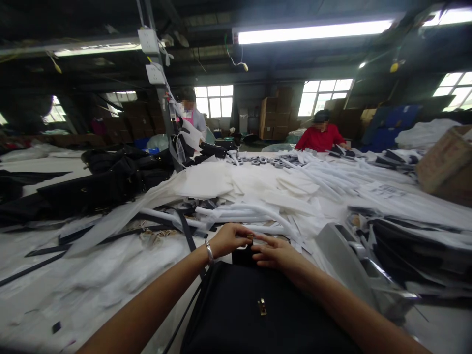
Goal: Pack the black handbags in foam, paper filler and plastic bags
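A black handbag (236,309) lies in front of me, with a gold-coloured turn lock (262,307) on its face. At its far edge stands a narrow black strap tab (242,256) with a small gold-coloured metal piece (250,236) at its tip. My left hand (231,240), a bracelet at the wrist, is closed in a pinch at that tip. From the other side my right hand (276,253) grips the tab's edge, its index finger reaching to the metal piece. Its thumb is hidden.
White foam sheets (206,179) and white tubes (250,211) cover the table ahead. Black bags (92,182) are heaped at left. A grey tape dispenser (342,255) stands close at right, beside wrapped black pieces (405,246). A cardboard box (448,164) and two people are farther off.
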`<state>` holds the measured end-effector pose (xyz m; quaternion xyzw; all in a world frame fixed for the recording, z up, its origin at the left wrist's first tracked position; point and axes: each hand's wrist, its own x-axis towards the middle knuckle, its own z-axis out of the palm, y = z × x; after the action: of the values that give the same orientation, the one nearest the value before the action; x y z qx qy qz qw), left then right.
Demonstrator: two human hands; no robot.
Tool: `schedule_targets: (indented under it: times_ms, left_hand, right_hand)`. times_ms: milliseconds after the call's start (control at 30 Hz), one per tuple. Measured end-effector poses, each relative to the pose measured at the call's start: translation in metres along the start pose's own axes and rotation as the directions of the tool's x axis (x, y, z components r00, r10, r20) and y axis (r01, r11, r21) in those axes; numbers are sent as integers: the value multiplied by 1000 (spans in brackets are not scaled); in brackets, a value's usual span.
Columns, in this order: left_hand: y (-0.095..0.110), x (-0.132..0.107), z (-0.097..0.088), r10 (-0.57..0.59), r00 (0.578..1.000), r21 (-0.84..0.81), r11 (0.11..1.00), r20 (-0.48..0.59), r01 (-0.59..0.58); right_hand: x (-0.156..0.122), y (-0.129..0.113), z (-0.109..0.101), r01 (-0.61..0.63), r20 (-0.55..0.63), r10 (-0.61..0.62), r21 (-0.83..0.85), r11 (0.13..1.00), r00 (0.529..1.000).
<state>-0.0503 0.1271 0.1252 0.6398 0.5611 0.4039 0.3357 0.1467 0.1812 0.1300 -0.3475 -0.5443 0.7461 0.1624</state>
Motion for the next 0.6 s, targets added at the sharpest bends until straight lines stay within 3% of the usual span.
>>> schedule_targets:
  times_ms: [200, 367, 500, 600]
  left_hand:
    - [8, -9, 6, 152, 985, 156, 978, -76, -139]
    - [24, -29, 8, 233, 973, 131, 964, 3, -231]
    - [37, -50, 9, 249, 967, 100, 962, 57, -254]
    - [48, -69, 9, 235, 970, 91, 967, 59, -239]
  right_hand:
    - [-6, -3, 3, 3, 12, -4, 65, 998, 1000]
    - [-24, -8, 8, 6, 100, -15, 93, 996, 995]
    - [-38, -9, 9, 76, 204, -67, -35, 997, 977]
    - [-49, -10, 4, 140, 185, -101, -214, 967, 978]
